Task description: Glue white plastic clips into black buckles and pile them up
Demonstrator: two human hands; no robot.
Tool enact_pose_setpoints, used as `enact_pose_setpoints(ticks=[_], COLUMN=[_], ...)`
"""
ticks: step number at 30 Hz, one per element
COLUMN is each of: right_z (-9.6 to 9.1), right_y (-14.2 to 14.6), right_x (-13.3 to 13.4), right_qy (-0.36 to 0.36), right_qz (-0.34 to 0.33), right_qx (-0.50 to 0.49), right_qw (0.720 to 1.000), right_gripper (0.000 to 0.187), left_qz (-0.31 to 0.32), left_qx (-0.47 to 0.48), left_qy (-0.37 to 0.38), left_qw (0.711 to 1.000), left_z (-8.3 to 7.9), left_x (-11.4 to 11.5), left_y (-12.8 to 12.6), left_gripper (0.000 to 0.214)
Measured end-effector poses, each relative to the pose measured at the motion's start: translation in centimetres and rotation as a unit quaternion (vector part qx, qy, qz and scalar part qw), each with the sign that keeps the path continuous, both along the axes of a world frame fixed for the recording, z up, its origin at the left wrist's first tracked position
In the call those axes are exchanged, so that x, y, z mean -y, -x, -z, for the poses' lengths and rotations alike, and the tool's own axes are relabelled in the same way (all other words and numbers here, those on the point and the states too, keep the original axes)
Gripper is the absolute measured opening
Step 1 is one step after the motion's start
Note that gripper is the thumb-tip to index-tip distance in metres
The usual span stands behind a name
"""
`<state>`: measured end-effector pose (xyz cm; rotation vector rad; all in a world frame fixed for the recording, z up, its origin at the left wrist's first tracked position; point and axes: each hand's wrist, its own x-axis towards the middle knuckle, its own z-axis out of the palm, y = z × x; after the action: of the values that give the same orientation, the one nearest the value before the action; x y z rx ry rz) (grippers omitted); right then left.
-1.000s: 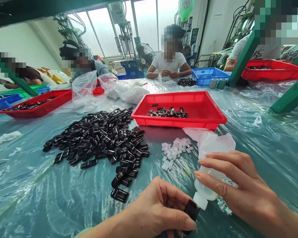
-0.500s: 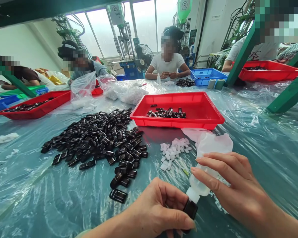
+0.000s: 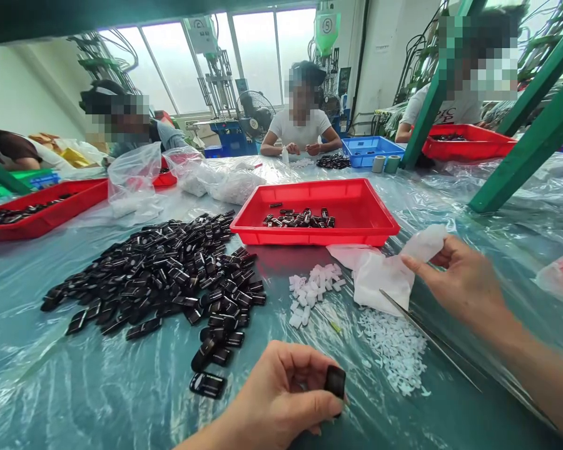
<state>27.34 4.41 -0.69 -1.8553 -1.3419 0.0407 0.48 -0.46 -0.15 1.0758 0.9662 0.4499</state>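
My left hand (image 3: 281, 390) grips a glossy black rectangular plastic piece (image 3: 334, 382) between thumb and fingers at the bottom of the view. My right hand (image 3: 460, 281) hovers at the right, its index finger on a crumpled white cloth (image 3: 380, 275); whether it grips the cloth is unclear. A long thin metal tool (image 3: 426, 337), possibly tweezers, slants beneath that hand. Beside it lies a heap of white plastic flakes (image 3: 394, 350). Small white blocks (image 3: 312, 294) sit further left, next to a large pile of black pieces (image 3: 154, 275).
A red tray (image 3: 314, 234) holding some black pieces stands ahead. Clear plastic sheeting covers the table. Further off are bagged white parts (image 3: 220, 184), a blue tray (image 3: 370, 150), more red trays (image 3: 42, 215), and green frame legs (image 3: 530, 144). Co-workers (image 3: 300, 128) sit around the table.
The small white bottle no longer shows in my right hand, which has moved up and right to the cloth. My left hand still holds the black piece. The view has shifted.
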Motion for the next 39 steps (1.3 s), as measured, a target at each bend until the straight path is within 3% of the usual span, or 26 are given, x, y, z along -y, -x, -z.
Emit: enact_pose_setpoints(ticks=[4,8,10,12,14,16,19,20,21,23,29,39], right_z=[2.1,4.2,4.2,3.2,1.7,0.2,-0.8,-0.6,-0.4,0.4,2.1,2.4], right_y=[-4.1,-6.4,-6.4,-5.7,-4.1,-1.8,2.3,3.6,4.8,6.5,7.4,6.8], right_x=[-2.1,-2.7,-2.6,-2.2,-1.3,-0.1,1.7,2.2,2.5,2.7,2.1,1.8], right_qy=[0.041,0.050,0.029,-0.019,-0.083,-0.139,-0.151,-0.139,-0.116,-0.071,0.005,0.004], right_qz=[0.065,0.041,0.031,0.037,0.045,0.020,-0.128,-0.214,-0.281,-0.348,-0.361,-0.349], right_qx=[-0.007,0.003,0.011,0.026,0.048,0.074,0.114,0.134,0.157,0.190,0.240,0.244], right_qw=[0.997,0.998,0.999,0.999,0.994,0.987,0.974,0.958,0.940,0.915,0.901,0.905], right_gripper=[0.023,0.037,0.032,0.032,0.057,0.061,0.018,0.011,0.011,0.017,0.023,0.027], left_qz=[-0.021,-0.038,-0.044,-0.046,-0.048,-0.054,-0.059,-0.060,-0.060,-0.061,-0.057,-0.051], left_qx=[-0.047,-0.067,-0.062,-0.053,-0.043,-0.030,-0.006,-0.001,0.004,0.011,0.030,0.042], left_qy=[-0.073,-0.090,-0.084,-0.081,-0.069,-0.044,-0.002,0.003,0.007,0.009,0.028,0.038], left_qw=[0.996,0.993,0.994,0.994,0.995,0.997,0.998,0.998,0.998,0.998,0.998,0.997], left_z=[0.1,-0.1,-0.1,-0.1,-0.1,0.0,-0.1,0.0,0.0,0.0,-0.2,-0.1], left_x=[0.1,0.1,0.0,-0.1,-0.1,-0.2,-0.3,-0.4,-0.4,-0.5,-0.6,-0.6], left_y=[0.0,0.1,0.1,0.0,0.0,-0.1,-0.1,-0.1,-0.1,-0.1,-0.1,0.1], left_gripper=[0.016,0.015,0.014,0.013,0.013,0.017,0.028,0.031,0.033,0.037,0.036,0.034])
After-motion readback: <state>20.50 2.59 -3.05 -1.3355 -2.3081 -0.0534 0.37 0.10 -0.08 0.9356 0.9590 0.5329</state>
